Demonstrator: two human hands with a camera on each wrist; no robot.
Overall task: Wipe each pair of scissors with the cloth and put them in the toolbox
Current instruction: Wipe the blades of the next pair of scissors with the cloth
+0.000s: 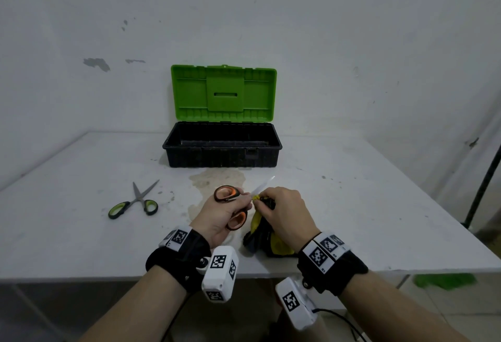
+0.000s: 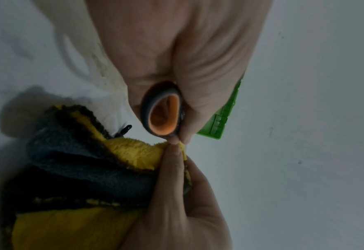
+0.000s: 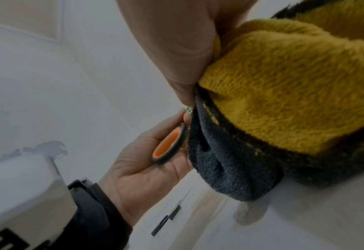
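Above the white bench, the left hand is gripping orange-handled steel scissors; the right hand is pinching yellow-and-grey fleece cloth around the blades, best drawn tipward.

**Worn on both wrists**

The person is wearing a black wrist strap on the left forearm and another black strap on the right. Each is carrying white blocks printed with black square markers, and a white camera housing is hanging beneath.

White plastered wall, scuffed, paint chipped in patches. White surface, brownish stain mid-way. Black pole at right. Tiled floor below.
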